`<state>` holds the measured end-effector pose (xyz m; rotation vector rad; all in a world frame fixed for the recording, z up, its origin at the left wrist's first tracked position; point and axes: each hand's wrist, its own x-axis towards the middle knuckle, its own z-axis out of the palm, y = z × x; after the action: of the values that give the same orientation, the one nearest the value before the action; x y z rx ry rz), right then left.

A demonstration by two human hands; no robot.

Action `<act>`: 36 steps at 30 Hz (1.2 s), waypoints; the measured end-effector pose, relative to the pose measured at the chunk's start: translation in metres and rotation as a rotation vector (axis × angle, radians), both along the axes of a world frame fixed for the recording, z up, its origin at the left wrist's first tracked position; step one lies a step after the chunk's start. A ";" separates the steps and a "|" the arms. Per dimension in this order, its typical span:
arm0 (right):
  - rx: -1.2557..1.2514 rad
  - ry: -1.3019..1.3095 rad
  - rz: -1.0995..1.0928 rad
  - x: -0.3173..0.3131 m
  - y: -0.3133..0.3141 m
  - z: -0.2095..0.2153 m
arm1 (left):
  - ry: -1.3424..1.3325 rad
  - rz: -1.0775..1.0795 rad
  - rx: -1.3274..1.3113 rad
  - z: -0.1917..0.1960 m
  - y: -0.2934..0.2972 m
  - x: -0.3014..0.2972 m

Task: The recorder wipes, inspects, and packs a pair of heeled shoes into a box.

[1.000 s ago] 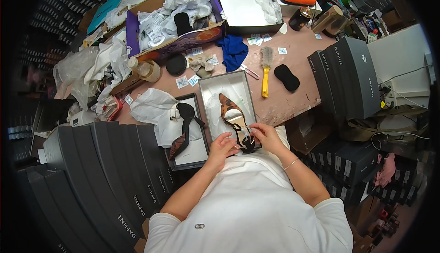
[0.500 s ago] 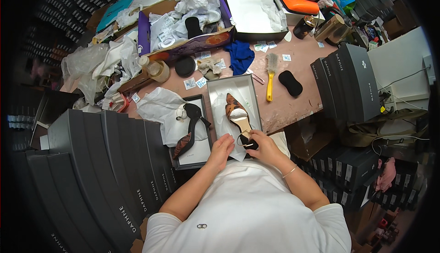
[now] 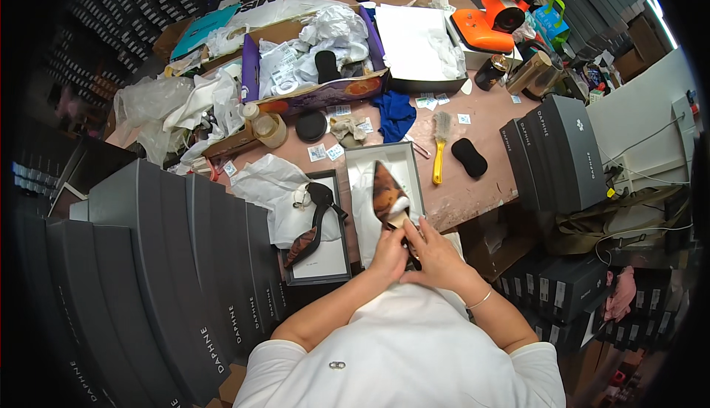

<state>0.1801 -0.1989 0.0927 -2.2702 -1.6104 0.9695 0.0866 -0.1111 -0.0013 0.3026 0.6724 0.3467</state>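
Observation:
A pointed high-heeled shoe [image 3: 388,190] in brown and black pattern, with white stuffing in its toe, is held above an open shoebox [image 3: 414,164] lined with white paper. My left hand [image 3: 389,256] is closed on the heel end from the left. From the right, my right hand [image 3: 438,254] grips the same end, its fingers over the shoe's back part, which they mostly hide. The matching shoe [image 3: 316,219] lies on its side in the grey box lid [image 3: 329,264] to the left, with white tissue paper [image 3: 270,190] beside it.
Tall stacks of dark shoeboxes [image 3: 148,260] stand at the left, more boxes [image 3: 558,153] at the right. Beyond lie a yellow-handled brush [image 3: 438,160], a black sponge [image 3: 469,158], a blue cloth [image 3: 394,116] and a purple carton [image 3: 318,94] filled with white paper.
The shoe has been raised toward me and turned, its toe still pointing away. My left hand has moved right and taken hold of it. The whole view has shifted slightly.

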 end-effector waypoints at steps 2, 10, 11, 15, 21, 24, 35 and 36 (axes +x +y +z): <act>-0.032 0.237 -0.143 0.012 -0.005 -0.017 | 0.071 -0.101 0.084 0.014 -0.002 0.000; 0.135 1.192 -0.630 0.060 -0.060 -0.018 | 0.682 -0.329 1.299 0.035 0.176 -0.020; 0.168 1.309 -0.656 0.061 -0.059 -0.020 | 0.744 -0.398 1.419 0.049 0.184 0.000; 0.347 1.572 -0.696 0.066 -0.054 -0.040 | 0.613 -0.387 2.154 0.055 0.163 0.059; 0.398 1.512 -0.705 0.079 -0.074 -0.039 | 0.635 -1.020 1.579 -0.046 0.201 0.074; 0.510 1.794 -0.701 0.078 -0.080 -0.043 | 0.462 -0.635 1.718 0.021 0.214 0.090; 0.638 2.271 -0.473 0.079 -0.041 -0.039 | 0.363 -0.563 2.373 0.107 0.136 0.040; 0.587 2.268 -0.415 0.077 -0.040 -0.035 | 0.369 -0.557 2.355 0.101 0.135 0.033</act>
<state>0.2575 -0.2385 0.0577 -0.1342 -0.1469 1.4446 0.1200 0.0242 0.0993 2.7707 0.1626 0.3864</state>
